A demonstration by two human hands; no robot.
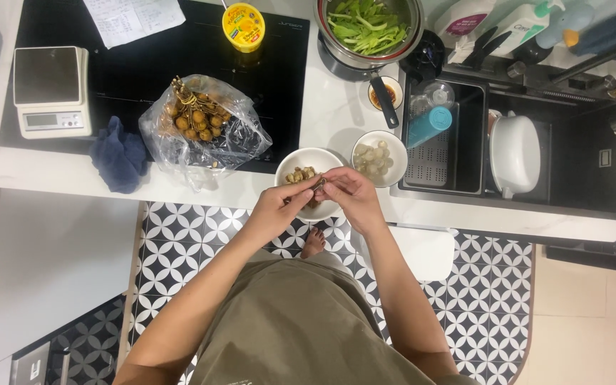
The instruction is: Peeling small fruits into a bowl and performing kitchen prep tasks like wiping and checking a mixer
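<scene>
Both hands pinch one small fruit at frame centre.
We see left hand [277,204] and right hand [344,192], fingertips pressed together on a brown longan [319,185], over the white bowl of shells [286,162]; peeled-fruit bowl [386,139] just right, bagged longan bunch [195,117] to its left.

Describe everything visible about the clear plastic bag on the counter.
The clear plastic bag lies crumpled and open on the counter, partly on the black cooktop and partly over the white edge. It is thin, glossy and wrinkled. Inside sits a bunch of small round brown fruits on twigs. A dark blue cloth lies just beside it on the left. Neither hand touches it.
</scene>
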